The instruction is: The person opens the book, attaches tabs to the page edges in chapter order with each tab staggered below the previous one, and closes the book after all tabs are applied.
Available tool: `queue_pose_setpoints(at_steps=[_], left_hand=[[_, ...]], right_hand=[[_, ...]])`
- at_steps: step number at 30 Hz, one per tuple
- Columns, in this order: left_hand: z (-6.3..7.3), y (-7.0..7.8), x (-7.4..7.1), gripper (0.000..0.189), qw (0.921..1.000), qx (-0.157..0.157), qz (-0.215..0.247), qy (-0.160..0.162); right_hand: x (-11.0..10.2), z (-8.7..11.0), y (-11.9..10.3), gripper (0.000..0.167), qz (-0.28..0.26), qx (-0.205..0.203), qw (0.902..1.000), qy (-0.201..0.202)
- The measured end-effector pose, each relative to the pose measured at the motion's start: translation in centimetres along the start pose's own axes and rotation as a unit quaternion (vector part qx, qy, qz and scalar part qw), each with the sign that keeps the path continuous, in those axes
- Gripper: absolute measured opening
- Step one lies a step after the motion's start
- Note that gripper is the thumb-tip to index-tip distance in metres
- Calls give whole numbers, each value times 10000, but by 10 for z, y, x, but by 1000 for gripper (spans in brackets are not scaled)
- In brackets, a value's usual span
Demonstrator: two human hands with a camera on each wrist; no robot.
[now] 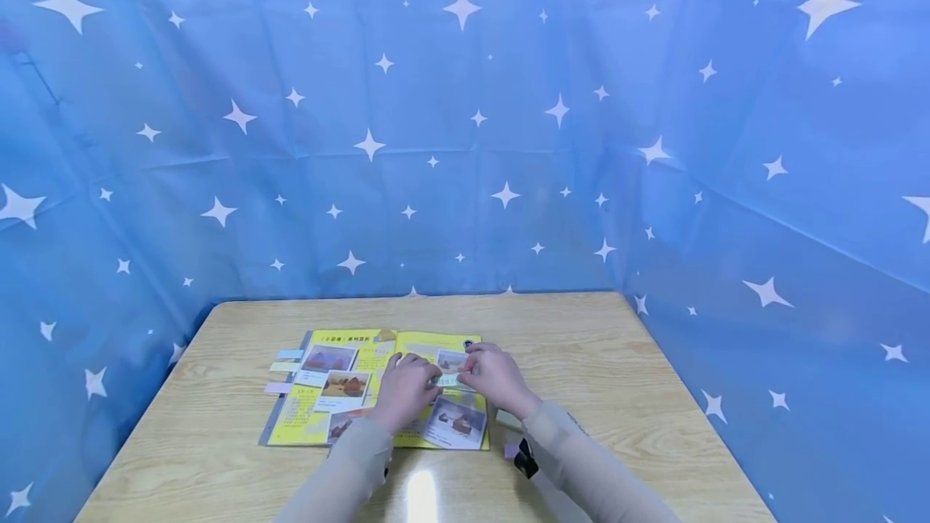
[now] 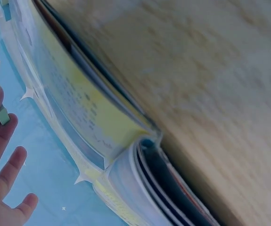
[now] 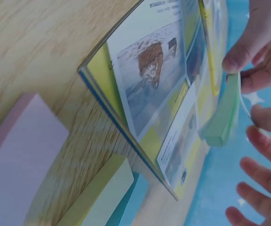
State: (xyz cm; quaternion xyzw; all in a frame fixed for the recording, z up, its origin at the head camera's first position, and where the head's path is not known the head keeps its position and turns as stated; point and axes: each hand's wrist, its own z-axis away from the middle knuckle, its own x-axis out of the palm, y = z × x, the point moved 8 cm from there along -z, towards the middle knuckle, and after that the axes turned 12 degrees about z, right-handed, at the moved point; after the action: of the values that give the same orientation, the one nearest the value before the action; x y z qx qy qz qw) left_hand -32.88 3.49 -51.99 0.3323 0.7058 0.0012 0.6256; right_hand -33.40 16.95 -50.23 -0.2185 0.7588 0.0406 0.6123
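Observation:
Above the right page of an open yellow picture book [image 1: 296, 422], both hands meet at a narrow pad of green sticky notes [image 3: 221, 113]. My left hand [image 1: 405, 390] pinches one end of the pad between thumb and finger. With thumb and forefinger, my right hand [image 1: 500, 378] pinches a thin sheet [image 3: 244, 106] that bends away from the pad; its other fingers are spread, as the right wrist view shows. Printed picture cards [image 3: 149, 70] appear on the pages. In the left wrist view, fingers [image 2: 7, 174] hold a bit of green at the left edge.
Pink [image 3: 29, 146], yellow [image 3: 104, 193] and blue [image 3: 131, 200] note pads lie on the wooden table [image 1: 581, 329] right of the book. Coloured tabs [image 1: 285, 366] stick out from the book's left edge. A starry blue curtain [image 1: 436, 224] hangs behind and at the sides.

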Motion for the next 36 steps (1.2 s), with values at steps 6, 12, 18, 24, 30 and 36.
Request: queue_pose_setpoints(at_steps=[6,12,18,24,30,36], left_hand=[[-1,-3,2,23,9998,-146,94,-1],[0,-3,0,23,9999,-157,56,42],[-3,-4,-4,24,9998,-175,93,54],[-4,-9,-5,25,9994,-323,95,-15],[-3,-9,-4,23,9997,-238,44,24],[-5,-5,-3,24,9999,-118,61,67]], right_hand=[[1,1,0,14,-205,182,9996,-83],[3,2,0,10,-475,289,9982,-210],[1,-2,-1,9,-629,231,9976,-171],[-2,-2,-5,12,-752,186,9967,-230],[-1,-1,-3,13,-786,382,9955,-362],[-3,-2,2,14,-662,359,9968,-282]])
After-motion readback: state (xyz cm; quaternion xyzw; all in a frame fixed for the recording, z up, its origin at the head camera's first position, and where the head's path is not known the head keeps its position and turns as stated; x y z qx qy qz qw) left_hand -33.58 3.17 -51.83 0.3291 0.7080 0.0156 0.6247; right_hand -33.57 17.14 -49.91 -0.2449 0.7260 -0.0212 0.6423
